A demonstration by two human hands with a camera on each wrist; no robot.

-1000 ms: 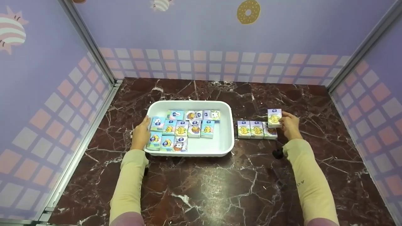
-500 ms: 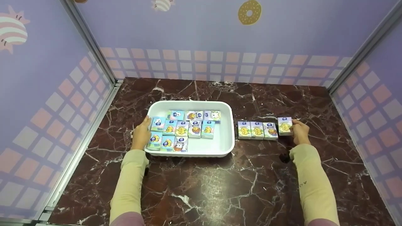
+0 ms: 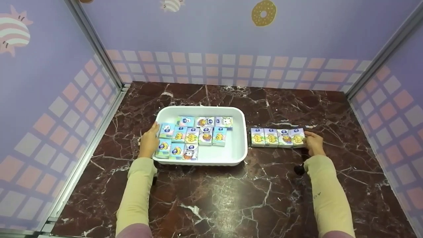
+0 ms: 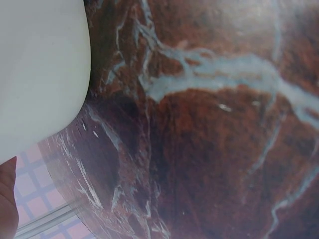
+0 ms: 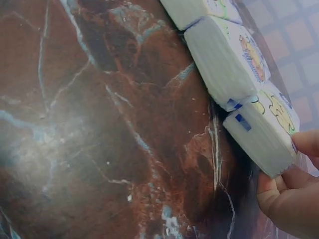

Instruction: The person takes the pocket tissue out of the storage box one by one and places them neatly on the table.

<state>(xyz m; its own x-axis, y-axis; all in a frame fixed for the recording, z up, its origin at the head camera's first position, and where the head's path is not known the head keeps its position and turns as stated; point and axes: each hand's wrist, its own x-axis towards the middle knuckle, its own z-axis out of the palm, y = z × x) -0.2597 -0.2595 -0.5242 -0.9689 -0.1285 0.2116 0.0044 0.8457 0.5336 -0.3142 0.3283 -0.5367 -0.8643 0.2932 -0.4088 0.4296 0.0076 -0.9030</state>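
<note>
At the tray's left end my left hand (image 3: 149,141) rests against the rim, its fingers looking fairly straight; the left wrist view catches just a bit of that hand (image 4: 7,204) beside the white wall. The white plastic tray (image 3: 238,145) holds several small tissue packs (image 3: 205,135) with cartoon prints, in uneven rows. To its right, other packs form a side-by-side row. My right hand (image 3: 314,142) pinches the row's rightmost tissue pack (image 3: 298,137) between thumb and fingers. That pack (image 5: 264,137) lies against or very near its neighbour (image 5: 227,59) in the right wrist view.
A dark red marbled tabletop (image 3: 224,195) extends around the tray. Purple panels with a pink and white check enclose it at the back (image 3: 211,29), left (image 3: 43,109) and right (image 3: 393,99). Inside the tray, bare floor (image 3: 218,153) shows at the lower right.
My right hand has brought its tissue pack from above the row, out to the right, then down to the row's right end. My left hand and the tray have stayed put.
</note>
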